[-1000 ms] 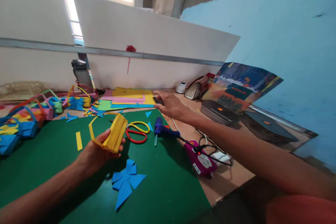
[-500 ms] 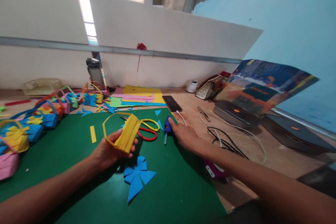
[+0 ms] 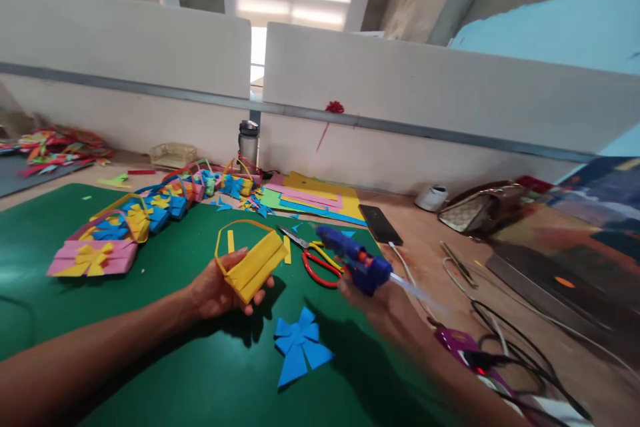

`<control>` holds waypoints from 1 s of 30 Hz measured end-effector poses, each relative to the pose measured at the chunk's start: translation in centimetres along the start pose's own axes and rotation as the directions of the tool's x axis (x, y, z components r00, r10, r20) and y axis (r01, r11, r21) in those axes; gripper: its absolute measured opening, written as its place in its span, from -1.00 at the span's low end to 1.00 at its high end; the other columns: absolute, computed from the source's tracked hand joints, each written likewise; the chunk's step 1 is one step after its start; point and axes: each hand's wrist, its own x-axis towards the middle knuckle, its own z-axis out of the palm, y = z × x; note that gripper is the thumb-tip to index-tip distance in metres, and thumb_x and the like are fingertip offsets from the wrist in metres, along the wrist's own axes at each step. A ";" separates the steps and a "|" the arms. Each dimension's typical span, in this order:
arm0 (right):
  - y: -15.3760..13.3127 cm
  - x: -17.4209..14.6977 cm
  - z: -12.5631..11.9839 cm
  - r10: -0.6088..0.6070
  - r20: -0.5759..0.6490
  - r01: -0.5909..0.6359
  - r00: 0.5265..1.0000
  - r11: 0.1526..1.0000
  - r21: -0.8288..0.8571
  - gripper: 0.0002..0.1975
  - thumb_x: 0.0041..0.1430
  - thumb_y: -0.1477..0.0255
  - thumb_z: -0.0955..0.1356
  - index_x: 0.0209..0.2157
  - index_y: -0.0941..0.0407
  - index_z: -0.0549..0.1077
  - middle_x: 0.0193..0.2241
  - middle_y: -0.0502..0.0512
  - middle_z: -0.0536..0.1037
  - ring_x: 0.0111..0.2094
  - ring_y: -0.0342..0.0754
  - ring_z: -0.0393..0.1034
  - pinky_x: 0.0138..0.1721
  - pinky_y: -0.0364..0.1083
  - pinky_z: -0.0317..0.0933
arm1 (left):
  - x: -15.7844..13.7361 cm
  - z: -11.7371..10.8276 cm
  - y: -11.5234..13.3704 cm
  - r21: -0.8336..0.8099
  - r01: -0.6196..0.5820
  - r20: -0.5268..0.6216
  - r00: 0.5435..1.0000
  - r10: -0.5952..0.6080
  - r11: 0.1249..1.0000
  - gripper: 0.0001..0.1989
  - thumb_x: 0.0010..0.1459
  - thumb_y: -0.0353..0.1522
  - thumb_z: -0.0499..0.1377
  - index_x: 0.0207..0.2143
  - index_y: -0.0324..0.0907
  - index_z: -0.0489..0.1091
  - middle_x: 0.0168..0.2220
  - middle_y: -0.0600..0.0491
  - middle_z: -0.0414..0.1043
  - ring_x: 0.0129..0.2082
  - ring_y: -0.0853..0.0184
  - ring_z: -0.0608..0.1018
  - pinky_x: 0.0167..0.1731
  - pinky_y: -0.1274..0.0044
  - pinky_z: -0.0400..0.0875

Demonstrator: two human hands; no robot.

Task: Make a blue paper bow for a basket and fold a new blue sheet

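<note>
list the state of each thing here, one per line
left hand: shut on the yellow paper basket, held tilted above the green mat
right hand: shut on the blue glue gun, lifted, blurred
scissors: lying flat, blades closed
blue paper bow: flat on the mat, untouched
phone: screen dark
finished baskets: lined up on the mat

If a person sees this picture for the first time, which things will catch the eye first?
First, the yellow paper basket held in the left hand above the green mat, and the blue glue gun lifted in the right hand. Then the blue paper bow lying on the mat below them, and the row of colourful finished baskets along the mat's far left side.
</note>
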 end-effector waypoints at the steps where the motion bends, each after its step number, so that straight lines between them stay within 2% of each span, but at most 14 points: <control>1: -0.1 -0.4 0.7 0.027 0.050 -0.029 0.998 0.999 0.036 -0.61 0.04 0.06 0.26 -0.32 0.10 0.40 -0.44 0.09 0.48 -0.43 0.03 0.37 -0.41 -0.03 0.29 | 0.1 -0.1 0.0 0.001 0.013 0.007 1.000 -0.013 1.000 -0.55 0.10 -0.12 0.11 -0.17 -0.36 0.39 -0.34 -0.15 0.48 -0.52 0.26 0.51 -0.65 0.53 0.41; 4: -0.4 -1.5 2.1 0.081 0.106 -0.094 0.991 0.988 0.124 -0.63 -0.01 0.05 0.30 -0.32 0.06 0.42 -0.35 0.10 0.49 -0.38 0.03 0.38 -0.34 -0.01 0.30 | 0.5 -0.3 0.0 0.005 0.057 0.029 0.998 -0.057 0.998 -0.54 0.11 -0.12 0.09 -0.18 -0.37 0.40 -0.36 -0.16 0.48 -0.54 0.26 0.52 -0.68 0.54 0.40; 7: 0.1 -1.7 3.0 0.101 0.157 -0.148 0.982 0.935 0.323 -0.52 -0.10 -0.02 0.34 -0.24 0.03 0.42 -0.45 0.06 0.47 -0.43 0.01 0.37 -0.41 -0.03 0.29 | 1.0 -0.4 0.0 0.005 0.098 0.058 0.993 -0.098 0.995 -0.53 0.13 -0.13 0.08 -0.15 -0.39 0.39 -0.36 -0.18 0.49 -0.56 0.26 0.52 -0.69 0.55 0.41; 10: 1.2 -1.7 4.3 0.137 0.239 -0.238 0.961 0.849 0.472 -0.45 0.01 -0.10 0.20 -0.15 0.00 0.40 -0.46 0.09 0.47 -0.49 -0.01 0.37 -0.50 -0.06 0.27 | 1.1 -0.5 0.2 0.003 0.162 0.110 0.981 -0.162 0.987 -0.53 0.14 -0.13 0.08 -0.14 -0.39 0.39 -0.36 -0.17 0.50 -0.55 0.27 0.54 -0.68 0.56 0.43; 11: 1.5 -1.8 4.8 0.138 0.259 -0.252 0.956 0.841 0.479 -0.44 0.03 -0.10 0.18 -0.12 -0.01 0.40 -0.42 0.10 0.48 -0.51 -0.03 0.37 -0.52 -0.07 0.26 | 1.1 -0.5 0.3 0.004 0.183 0.127 0.975 -0.182 0.983 -0.53 0.14 -0.13 0.07 -0.14 -0.38 0.39 -0.36 -0.16 0.50 -0.54 0.27 0.54 -0.68 0.57 0.43; 13: 1.8 -2.3 5.4 0.106 0.269 -0.222 0.957 0.866 0.449 -0.44 -0.02 -0.06 0.27 -0.07 -0.02 0.38 -0.39 0.08 0.49 -0.53 -0.06 0.34 -0.54 -0.10 0.25 | 1.1 -0.8 0.3 0.001 0.211 0.160 0.965 -0.208 0.977 -0.54 0.14 -0.13 0.08 -0.15 -0.39 0.39 -0.36 -0.16 0.50 -0.54 0.27 0.55 -0.68 0.58 0.44; 16: 1.5 -3.1 5.5 0.028 0.275 -0.134 0.961 0.918 0.373 -0.43 -0.14 0.05 0.41 -0.08 0.00 0.40 -0.45 0.00 0.46 -0.56 -0.12 0.27 -0.54 -0.15 0.21 | 1.4 -1.4 0.1 -0.027 0.227 0.243 0.946 -0.214 0.974 -0.51 0.11 -0.11 0.13 -0.13 -0.40 0.37 -0.34 -0.18 0.52 -0.52 0.25 0.57 -0.66 0.57 0.47; 21: 0.7 -3.4 4.9 -0.052 0.226 -0.021 0.973 0.950 0.310 -0.57 -0.03 0.13 0.38 -0.13 0.02 0.41 -0.50 -0.06 0.42 -0.52 -0.14 0.24 -0.50 -0.19 0.17 | 2.0 -2.4 -0.5 -0.055 0.227 0.396 0.899 -0.187 0.972 -0.47 0.12 -0.07 0.14 -0.03 -0.31 0.28 -0.28 -0.18 0.52 -0.46 0.21 0.59 -0.62 0.54 0.50; 25: 0.4 -3.3 4.7 -0.104 0.251 0.031 0.963 0.960 0.277 -0.60 0.02 0.18 0.37 -0.10 0.02 0.41 -0.44 -0.04 0.45 -0.47 -0.11 0.27 -0.41 -0.16 0.20 | 2.0 -2.2 -0.4 -0.035 0.205 0.410 0.896 -0.174 0.978 -0.45 0.13 -0.09 0.14 0.04 -0.27 0.21 -0.27 -0.17 0.50 -0.45 0.23 0.60 -0.60 0.56 0.50; 30: 0.3 -3.3 4.8 -0.060 0.255 -0.016 0.965 0.959 0.284 -0.60 0.00 0.19 0.37 -0.10 0.02 0.42 -0.50 -0.06 0.41 -0.51 -0.12 0.22 -0.45 -0.16 0.18 | 2.0 -1.6 -0.2 -0.003 0.174 0.414 0.897 -0.157 0.985 -0.45 0.10 -0.10 0.18 0.03 -0.25 0.21 -0.28 -0.15 0.49 -0.45 0.25 0.60 -0.60 0.56 0.51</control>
